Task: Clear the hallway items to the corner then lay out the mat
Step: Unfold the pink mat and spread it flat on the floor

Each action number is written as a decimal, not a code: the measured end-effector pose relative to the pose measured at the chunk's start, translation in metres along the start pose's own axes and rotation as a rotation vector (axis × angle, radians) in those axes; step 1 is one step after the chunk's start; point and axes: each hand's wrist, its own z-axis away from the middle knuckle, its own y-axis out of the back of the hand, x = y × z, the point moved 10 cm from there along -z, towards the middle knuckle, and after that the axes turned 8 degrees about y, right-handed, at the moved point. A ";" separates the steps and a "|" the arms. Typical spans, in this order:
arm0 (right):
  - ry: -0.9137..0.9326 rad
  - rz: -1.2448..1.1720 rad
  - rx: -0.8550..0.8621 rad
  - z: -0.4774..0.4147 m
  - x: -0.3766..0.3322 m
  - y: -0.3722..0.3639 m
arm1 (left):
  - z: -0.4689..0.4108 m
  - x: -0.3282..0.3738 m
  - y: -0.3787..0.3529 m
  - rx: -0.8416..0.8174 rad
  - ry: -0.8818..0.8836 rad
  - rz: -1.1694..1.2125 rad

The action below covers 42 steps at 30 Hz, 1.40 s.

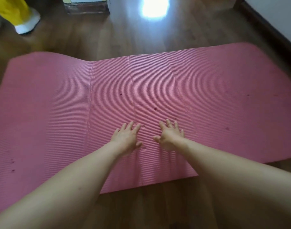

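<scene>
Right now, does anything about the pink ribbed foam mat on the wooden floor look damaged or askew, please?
The pink ribbed foam mat is not lying flat: its far left edge rises in a wave beside a crease, and small dark pits dot the surface. The left hand and right hand rest flat on it.

The mat (207, 90) looks like soft pink foam, matt, finely ribbed across its whole face, with creases and a few small dark pits. The floor (95, 38) is dark brown wood planking, smooth and semi-glossy, throwing back a bright patch of light.
</scene>
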 end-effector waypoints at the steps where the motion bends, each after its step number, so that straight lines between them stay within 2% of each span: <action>1: 0.016 -0.001 -0.003 0.002 -0.013 -0.001 | 0.007 -0.008 0.006 0.029 0.005 0.001; 6: 0.187 0.035 -0.028 0.016 -0.119 -0.011 | 0.057 -0.095 0.033 0.122 0.145 0.000; 13: 0.473 0.049 -0.046 0.057 -0.286 -0.029 | 0.133 -0.268 0.051 0.202 0.535 0.119; 18: 0.514 0.088 -0.054 0.069 -0.367 -0.055 | 0.172 -0.356 0.038 0.225 0.656 0.194; 31: 0.467 0.136 -0.041 0.063 -0.470 -0.117 | 0.170 -0.465 -0.014 0.183 0.652 0.340; 36: 0.422 0.145 -0.108 0.061 -0.477 -0.154 | 0.162 -0.499 -0.066 0.048 0.767 0.489; 42: 0.409 0.171 -0.112 0.062 -0.488 -0.163 | 0.152 -0.518 -0.089 0.061 0.863 0.716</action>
